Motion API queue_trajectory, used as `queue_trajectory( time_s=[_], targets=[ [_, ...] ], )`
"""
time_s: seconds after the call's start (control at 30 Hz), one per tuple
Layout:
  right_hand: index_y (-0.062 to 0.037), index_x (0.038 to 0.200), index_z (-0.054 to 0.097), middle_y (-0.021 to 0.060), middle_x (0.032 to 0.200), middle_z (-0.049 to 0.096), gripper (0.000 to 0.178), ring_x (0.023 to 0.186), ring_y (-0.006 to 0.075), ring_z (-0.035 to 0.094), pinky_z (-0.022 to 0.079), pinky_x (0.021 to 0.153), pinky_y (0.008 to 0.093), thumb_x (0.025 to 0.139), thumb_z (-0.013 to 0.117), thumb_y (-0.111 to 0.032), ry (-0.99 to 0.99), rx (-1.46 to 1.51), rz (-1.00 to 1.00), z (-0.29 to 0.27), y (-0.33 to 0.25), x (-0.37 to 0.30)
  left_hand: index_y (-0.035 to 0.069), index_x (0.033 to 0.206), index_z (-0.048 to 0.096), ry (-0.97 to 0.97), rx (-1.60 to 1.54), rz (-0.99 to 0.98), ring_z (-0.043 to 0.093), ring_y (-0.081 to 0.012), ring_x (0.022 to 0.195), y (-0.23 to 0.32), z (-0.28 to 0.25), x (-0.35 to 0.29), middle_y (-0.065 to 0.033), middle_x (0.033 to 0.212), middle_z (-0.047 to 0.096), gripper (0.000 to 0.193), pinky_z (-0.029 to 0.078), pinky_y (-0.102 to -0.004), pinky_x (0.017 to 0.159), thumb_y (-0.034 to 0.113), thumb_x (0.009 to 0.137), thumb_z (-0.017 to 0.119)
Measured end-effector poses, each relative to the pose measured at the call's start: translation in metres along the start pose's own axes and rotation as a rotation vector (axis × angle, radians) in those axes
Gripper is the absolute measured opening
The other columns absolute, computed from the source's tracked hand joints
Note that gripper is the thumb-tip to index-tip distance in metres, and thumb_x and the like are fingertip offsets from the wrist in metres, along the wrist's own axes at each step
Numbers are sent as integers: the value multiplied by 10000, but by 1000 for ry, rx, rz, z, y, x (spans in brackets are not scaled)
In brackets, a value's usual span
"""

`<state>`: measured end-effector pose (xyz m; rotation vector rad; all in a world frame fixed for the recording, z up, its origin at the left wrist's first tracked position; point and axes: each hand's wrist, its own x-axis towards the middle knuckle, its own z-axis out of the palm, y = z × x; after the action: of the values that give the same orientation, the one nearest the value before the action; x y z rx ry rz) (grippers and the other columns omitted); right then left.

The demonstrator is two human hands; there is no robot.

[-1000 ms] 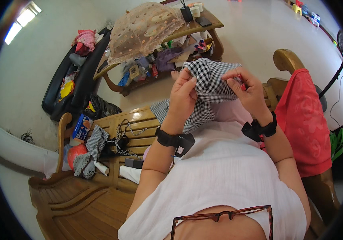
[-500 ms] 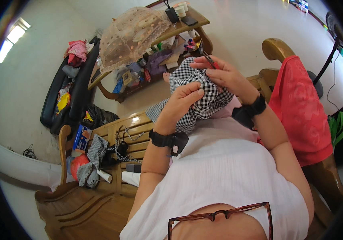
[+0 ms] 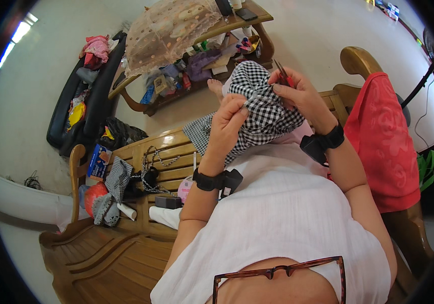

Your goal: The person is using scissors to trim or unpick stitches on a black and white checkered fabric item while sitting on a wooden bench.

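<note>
While left hand (image 3: 228, 121) pinches black-and-white checked cloth (image 3: 270, 119), right hand (image 3: 300, 95) grips red-handled snips (image 3: 290, 81) just beside it, blades (image 3: 280, 70) sticking out of the grip.

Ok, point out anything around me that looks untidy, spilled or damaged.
The black-and-white patterned cord lies in loose loops on the brown slatted wooden bench, and purple cloth sits crumpled among a jumble below the brown wooden tabletop. Both look untidy rather than damaged; no spill shows.
</note>
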<state>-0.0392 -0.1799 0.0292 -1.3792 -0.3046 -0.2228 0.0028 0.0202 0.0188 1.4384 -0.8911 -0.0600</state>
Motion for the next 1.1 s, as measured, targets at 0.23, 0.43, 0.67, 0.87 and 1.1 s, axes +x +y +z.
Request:
queue_trajectory(
  time_s=[0.23, 0.43, 0.67, 0.87, 1.1],
  targets=[
    [-49, 967, 514, -32, 722, 499, 158, 512, 18, 418, 336, 438, 167, 822, 554, -97, 45, 33, 78, 6, 17, -4, -60, 908, 559, -123, -266, -20, 435, -179, 1111, -2, 10, 6, -140, 1181, 502, 246, 251, -296, 990, 49, 764, 392],
    [-29, 1090, 515, 45, 847, 547, 333, 763, 122, 516, 430, 662, 252, 817, 597, -198, 247, -427, -287, 15, 3, -22, -44, 929, 568, -57, -140, 31, 476, -162, 994, -13, 11, 4, -106, 1107, 529, 242, 326, -257, 886, -17, 766, 391],
    [-48, 1053, 582, 90, 850, 576, 291, 692, 170, 528, 427, 617, 254, 779, 606, -142, 92, -645, -257, 23, -16, -39, -51, 928, 552, -57, -75, 84, 480, -149, 948, -13, 14, 4, -100, 1057, 526, 235, 347, -229, 831, -44, 763, 385],
    [-39, 1025, 595, 93, 836, 580, 269, 664, 172, 518, 421, 602, 259, 762, 598, -97, 94, -677, -251, 23, -24, -39, -56, 909, 545, -44, 12, 113, 476, -130, 880, -7, 16, 5, -95, 1028, 525, 214, 364, -215, 768, -56, 762, 390],
    [-31, 1011, 599, 93, 820, 580, 261, 649, 172, 506, 414, 593, 259, 758, 596, -97, 91, -652, -210, 23, -25, -40, -57, 894, 541, -55, 106, 97, 488, -128, 819, -5, 15, 3, -87, 1014, 531, 201, 379, -210, 712, -64, 754, 396]
  ],
)
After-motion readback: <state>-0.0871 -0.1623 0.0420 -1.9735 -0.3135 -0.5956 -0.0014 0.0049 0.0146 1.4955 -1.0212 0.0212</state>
